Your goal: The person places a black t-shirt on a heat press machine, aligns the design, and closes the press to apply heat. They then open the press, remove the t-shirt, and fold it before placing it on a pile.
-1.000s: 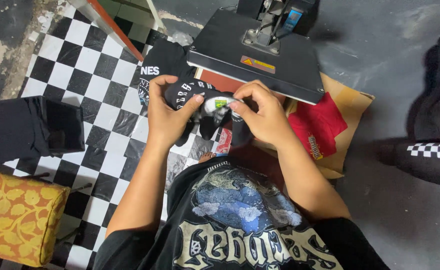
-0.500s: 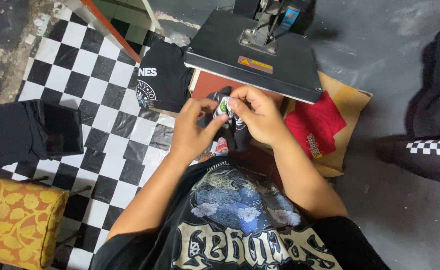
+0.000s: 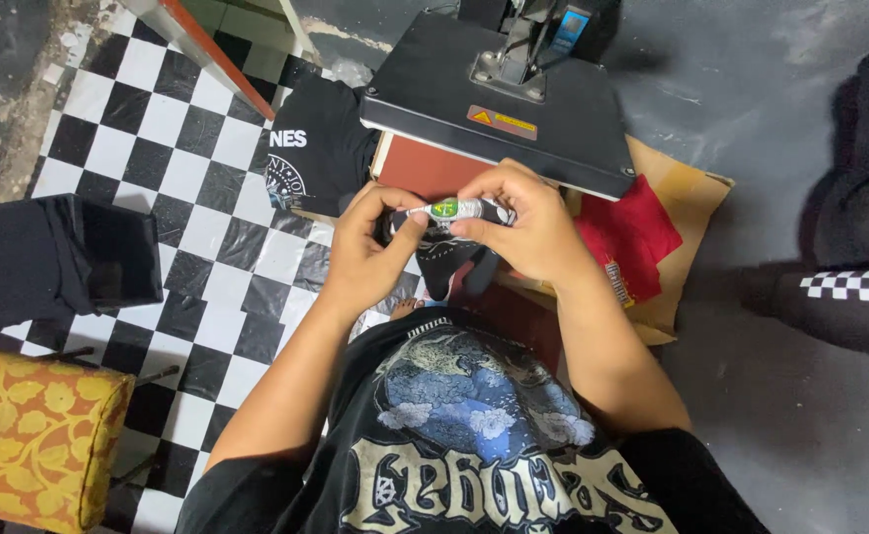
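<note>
Both my hands hold a small black garment with a white and green printed patch at its top edge. My left hand pinches the patch's left end, and my right hand grips its right end. The cloth hangs down between them. Just beyond my hands stands a black heat press, its upper plate over a red lower pad.
A folded black printed shirt lies left of the press. Red cloth rests on brown cardboard at right. A black bundle and a yellow patterned cushion stool sit on the checkered floor.
My hands have drawn closer together and lifted the black piece, turning it so the printed patch runs as a narrow strip between my fingers.
</note>
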